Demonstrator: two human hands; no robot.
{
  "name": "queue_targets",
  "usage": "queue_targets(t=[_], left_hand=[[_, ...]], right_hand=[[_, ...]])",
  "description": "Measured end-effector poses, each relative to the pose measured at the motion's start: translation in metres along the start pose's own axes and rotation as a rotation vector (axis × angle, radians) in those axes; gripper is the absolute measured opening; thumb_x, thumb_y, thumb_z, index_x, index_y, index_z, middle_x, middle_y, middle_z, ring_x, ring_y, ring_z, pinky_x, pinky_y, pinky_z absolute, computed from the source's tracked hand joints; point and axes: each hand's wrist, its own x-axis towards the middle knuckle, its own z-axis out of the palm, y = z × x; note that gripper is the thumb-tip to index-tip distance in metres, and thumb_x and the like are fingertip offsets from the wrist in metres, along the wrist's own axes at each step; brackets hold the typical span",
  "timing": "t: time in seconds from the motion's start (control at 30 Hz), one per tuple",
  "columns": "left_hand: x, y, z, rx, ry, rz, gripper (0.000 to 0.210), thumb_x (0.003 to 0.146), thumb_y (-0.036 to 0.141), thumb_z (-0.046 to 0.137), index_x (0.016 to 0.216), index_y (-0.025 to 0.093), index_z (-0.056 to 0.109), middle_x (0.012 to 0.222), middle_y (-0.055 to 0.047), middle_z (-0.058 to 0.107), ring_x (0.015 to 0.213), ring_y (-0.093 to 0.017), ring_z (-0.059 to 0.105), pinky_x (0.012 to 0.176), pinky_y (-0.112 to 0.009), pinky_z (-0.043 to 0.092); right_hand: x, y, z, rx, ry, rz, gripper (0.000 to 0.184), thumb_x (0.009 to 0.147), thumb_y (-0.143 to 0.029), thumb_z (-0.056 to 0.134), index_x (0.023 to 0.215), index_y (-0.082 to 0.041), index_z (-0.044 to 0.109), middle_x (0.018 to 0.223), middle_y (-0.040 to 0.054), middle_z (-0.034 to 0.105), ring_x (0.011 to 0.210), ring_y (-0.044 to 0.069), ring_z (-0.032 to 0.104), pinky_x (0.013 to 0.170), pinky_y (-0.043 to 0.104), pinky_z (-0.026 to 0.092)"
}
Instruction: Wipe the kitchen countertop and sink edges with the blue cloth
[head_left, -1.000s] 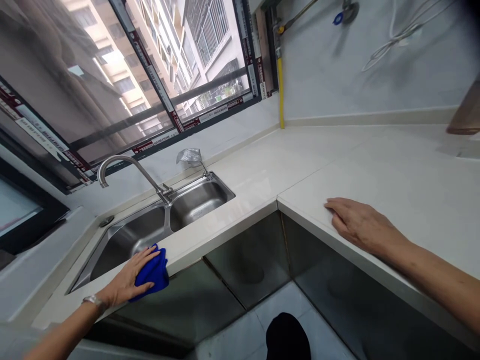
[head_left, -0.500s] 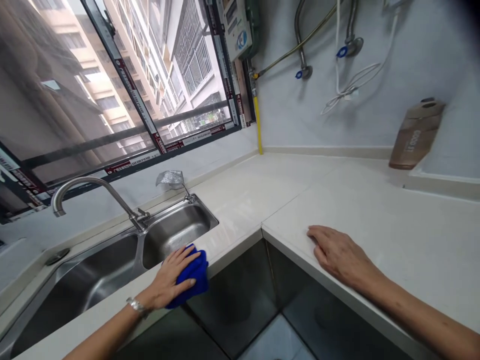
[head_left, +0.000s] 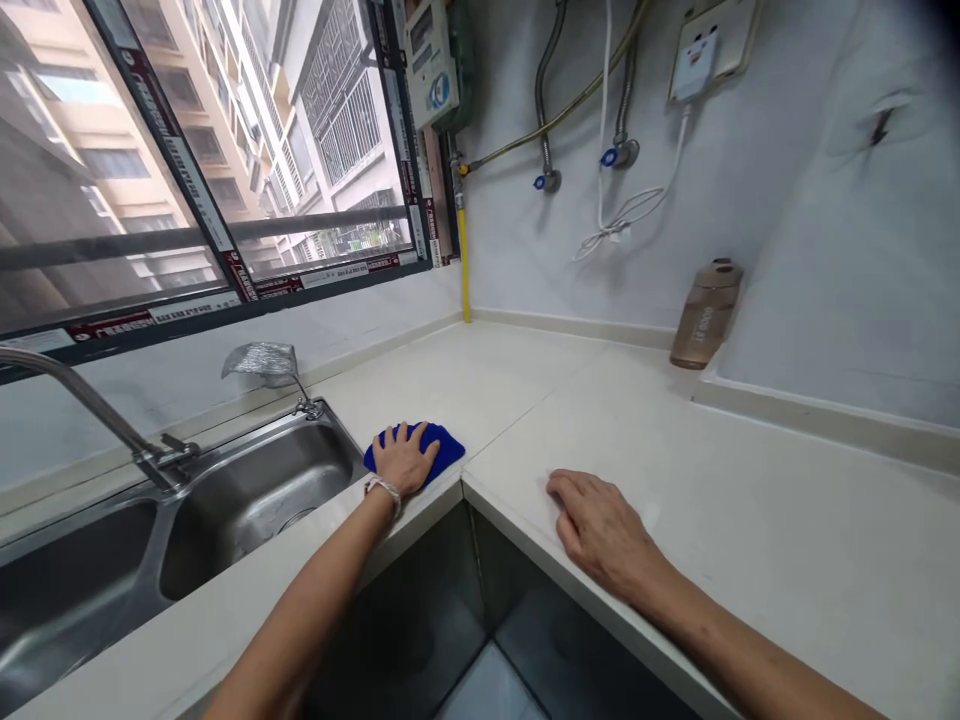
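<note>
My left hand (head_left: 405,462) lies palm down on a folded blue cloth (head_left: 448,448), fingers apart and bent over it, pressing it to the white countertop (head_left: 517,365) near the inner corner. Part of the cloth is hidden under the palm. A pale bracelet (head_left: 384,492) circles the left wrist. To the right, my right hand (head_left: 600,525) rests on the counter by its front edge, holding nothing. Its fingers are loosely bent, with the thumb a little away from them. The steel double sink (head_left: 176,530) is left of my left hand.
A bent steel faucet (head_left: 97,410) rises behind the sink, beside a plastic-wrapped fitting (head_left: 262,362). Near the right wall stands a brown bottle (head_left: 705,315). A yellow pipe (head_left: 464,265) meets the counter's back corner. A white cable (head_left: 619,222) hangs on the wall. Dark tiles (head_left: 405,610) show below the counter.
My left hand has slid forward along the counter with the blue cloth, from beside the sink's front toward the inner corner. The view has turned right. My right hand still rests on the counter.
</note>
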Motion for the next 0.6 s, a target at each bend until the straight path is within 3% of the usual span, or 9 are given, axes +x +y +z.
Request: queue_targets(t=[0.17, 0.27, 0.33, 0.4, 0.47, 0.6], left_hand=[[0.016, 0.076, 0.016, -0.105, 0.000, 0.046, 0.079, 0.090, 0.068, 0.032, 0.153, 0.020, 0.034, 0.157, -0.017, 0.036, 0.147, -0.042, 0.023, 0.120, -0.061, 0.012], [0.014, 0.115, 0.016, -0.212, -0.080, 0.229, 0.089, 0.084, 0.077, 0.035, 0.156, 0.025, 0.026, 0.161, -0.011, 0.032, 0.150, -0.038, 0.018, 0.122, -0.060, 0.009], [0.008, 0.128, 0.011, -0.276, -0.146, 0.373, 0.085, 0.085, 0.078, 0.031, 0.156, 0.031, 0.022, 0.162, -0.004, 0.029, 0.151, -0.030, 0.019, 0.123, -0.053, 0.014], [0.003, 0.125, 0.003, -0.315, -0.185, 0.467, 0.080, 0.088, 0.075, 0.027, 0.156, 0.033, 0.020, 0.163, 0.000, 0.026, 0.151, -0.023, 0.021, 0.123, -0.043, 0.021], [-0.002, 0.102, -0.004, -0.320, -0.174, 0.474, 0.080, 0.090, 0.073, 0.025, 0.157, 0.029, 0.020, 0.165, -0.002, 0.021, 0.152, -0.021, 0.017, 0.123, -0.038, 0.021], [-0.014, 0.013, -0.012, -0.237, -0.083, 0.312, 0.083, 0.092, 0.068, 0.024, 0.154, 0.014, 0.029, 0.163, -0.017, 0.019, 0.153, -0.035, 0.009, 0.122, -0.055, 0.016]], right_hand=[[0.004, -0.001, -0.003, 0.003, -0.037, 0.035, 0.029, 0.078, -0.007, 0.043, 0.101, -0.017, 0.058, 0.110, 0.0103, 0.066, 0.102, 0.025, 0.059, 0.089, 0.039, 0.044], [0.005, -0.001, -0.005, 0.030, -0.058, 0.055, 0.030, 0.077, -0.007, 0.043, 0.100, -0.018, 0.058, 0.109, 0.0095, 0.066, 0.102, 0.024, 0.059, 0.090, 0.038, 0.043], [0.005, -0.001, -0.006, 0.054, -0.069, 0.069, 0.030, 0.077, -0.007, 0.043, 0.100, -0.018, 0.059, 0.109, 0.0093, 0.066, 0.103, 0.024, 0.059, 0.091, 0.038, 0.043], [0.006, 0.000, -0.007, 0.076, -0.078, 0.080, 0.030, 0.078, -0.008, 0.044, 0.101, -0.019, 0.060, 0.111, 0.0092, 0.066, 0.105, 0.024, 0.059, 0.092, 0.038, 0.044], [0.007, -0.001, -0.009, 0.092, -0.085, 0.094, 0.032, 0.077, -0.009, 0.044, 0.102, -0.020, 0.061, 0.113, 0.0088, 0.066, 0.105, 0.024, 0.059, 0.093, 0.038, 0.044], [0.009, -0.001, -0.012, 0.123, -0.118, 0.129, 0.032, 0.077, -0.009, 0.044, 0.100, -0.021, 0.063, 0.115, 0.0080, 0.067, 0.106, 0.023, 0.060, 0.096, 0.039, 0.045]])
